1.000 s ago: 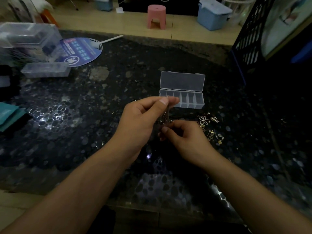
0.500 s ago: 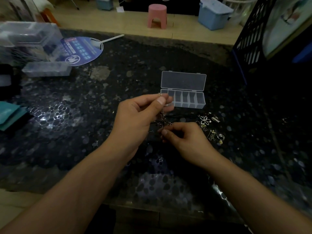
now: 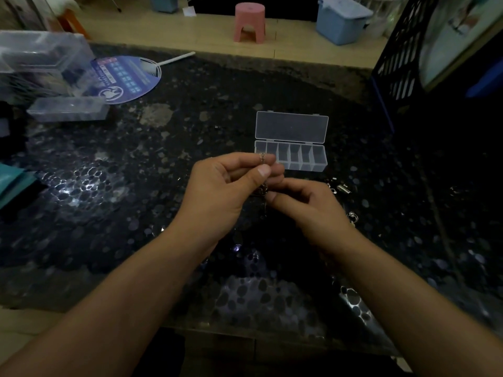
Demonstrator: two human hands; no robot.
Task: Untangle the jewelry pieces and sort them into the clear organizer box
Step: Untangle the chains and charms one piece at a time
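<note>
My left hand [image 3: 226,191] pinches the upper end of a thin metal chain [image 3: 262,190] between thumb and fingers, just in front of the clear organizer box [image 3: 302,156]. My right hand [image 3: 307,205] pinches the same chain a little lower, its fingers curled. The chain hangs down between both hands above the dark table. The box lies open with its lid [image 3: 291,127] flat behind it; its several compartments look empty. More small jewelry pieces [image 3: 341,187] lie on the table right of my right hand, partly hidden by it.
A blue round fan [image 3: 128,77] and clear plastic boxes [image 3: 68,108] sit at the far left of the speckled dark table [image 3: 163,148]. A black lattice crate [image 3: 402,58] stands at the far right. A pink stool [image 3: 250,21] and blue bin [image 3: 343,19] are on the floor beyond.
My right hand has risen closer to the left one, so the hands now nearly touch. The tangled part of the chain is now mostly hidden between them.
</note>
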